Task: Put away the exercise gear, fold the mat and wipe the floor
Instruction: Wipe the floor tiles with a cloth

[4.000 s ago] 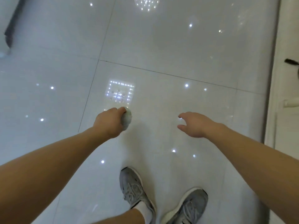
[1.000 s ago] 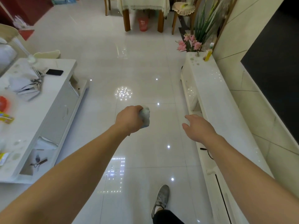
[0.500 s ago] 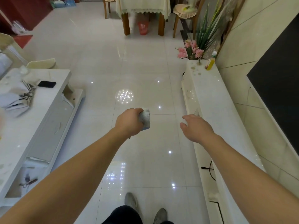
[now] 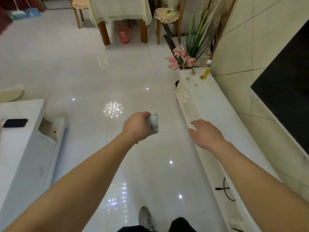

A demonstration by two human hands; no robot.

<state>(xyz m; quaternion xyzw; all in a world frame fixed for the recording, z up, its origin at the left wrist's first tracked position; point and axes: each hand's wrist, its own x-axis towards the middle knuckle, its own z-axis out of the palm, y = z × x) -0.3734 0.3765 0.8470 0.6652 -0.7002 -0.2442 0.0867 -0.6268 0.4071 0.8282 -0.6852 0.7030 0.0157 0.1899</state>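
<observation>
**Cloth balled in the left hand, above the floor**

The left hand is held out in mid-frame, its fingers curled tight round a pale, wadded cloth. The cloth bulges out of the fist on the right side, with a bluish edge hanging below it. It is up in the air, well apart from the glossy white tiled floor.

The right hand reaches forward just to the right of the cloth. Its palm faces down, its fingers are loose and slightly spread, and it holds nothing. It lies over the near left edge of a long white cabinet along the right wall; whether it touches the top cannot be told.

On the cabinet's far end stand a yellow bottle and pink flowers with tall green leaves. A dark screen fills the wall to the right. A black cable hangs at the cabinet's near front.

At the left is a low white table with a black phone lying flat on it.

Far off stands a dining table under a cream cover, with a red bin beneath it and a cushioned chair to its right.

One grey shoe shows on the floor at the bottom edge.
</observation>
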